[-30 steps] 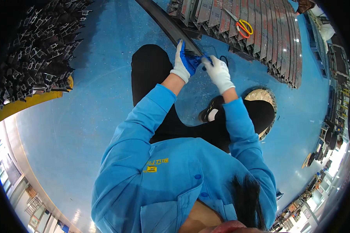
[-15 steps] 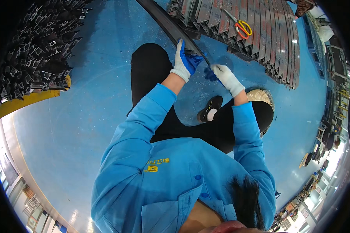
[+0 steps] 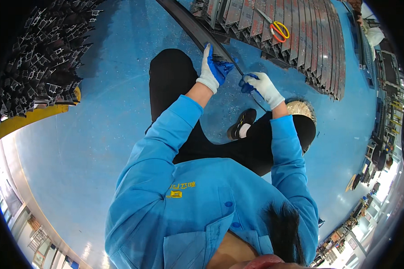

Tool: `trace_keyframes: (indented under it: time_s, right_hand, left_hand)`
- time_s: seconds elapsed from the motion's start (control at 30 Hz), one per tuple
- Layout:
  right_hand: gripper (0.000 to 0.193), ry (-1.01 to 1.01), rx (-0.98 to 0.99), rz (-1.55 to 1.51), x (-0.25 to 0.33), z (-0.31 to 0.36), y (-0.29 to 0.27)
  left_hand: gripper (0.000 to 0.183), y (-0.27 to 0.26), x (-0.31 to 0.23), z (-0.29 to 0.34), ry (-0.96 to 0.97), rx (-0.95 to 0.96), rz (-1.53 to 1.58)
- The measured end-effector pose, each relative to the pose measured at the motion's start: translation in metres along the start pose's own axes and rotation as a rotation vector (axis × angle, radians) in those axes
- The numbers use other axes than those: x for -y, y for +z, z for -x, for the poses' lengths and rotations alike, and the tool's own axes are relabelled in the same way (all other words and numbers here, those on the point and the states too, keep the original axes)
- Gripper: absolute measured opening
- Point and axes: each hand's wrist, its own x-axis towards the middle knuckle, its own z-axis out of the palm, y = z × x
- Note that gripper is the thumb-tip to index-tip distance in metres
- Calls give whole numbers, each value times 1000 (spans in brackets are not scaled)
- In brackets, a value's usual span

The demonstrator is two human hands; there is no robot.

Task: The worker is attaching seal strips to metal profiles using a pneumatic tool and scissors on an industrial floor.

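Two gloved hands work a long dark metal profile that slants across the blue floor: the left hand is clamped around the bar, while the right hand, just beside it, is closed on a thin strip at the bar's lower end. Beyond them lie a row of grey metal profiles with yellow-handled scissors on top, and a stack of dark profiles at far left.

Both hands wear white knit gloves with blue-coated palms: left hand, right hand. Behind the wrists: bright blue jacket sleeves, yellow chest marking, black trousers, black shoe with white sock.
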Motion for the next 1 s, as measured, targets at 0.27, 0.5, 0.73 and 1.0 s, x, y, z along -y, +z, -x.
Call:
trace_keyframes:
  time_s: [0.27, 0.5, 0.73, 1.0]
  right_hand:
    - [26, -131, -146, 245, 14, -14, 5]
    - [26, 8, -46, -97, 6, -7, -9]
    - [25, -102, -75, 94, -3, -22, -12]
    - [24, -110, -197, 27, 21, -32, 18]
  left_hand:
    - [43, 10, 2, 6, -18, 8, 38]
    - [51, 1, 5, -3, 9, 41, 29]
    - [48, 0, 1, -8, -54, 44, 20]
    - [48, 2, 3, -2, -58, 51, 1]
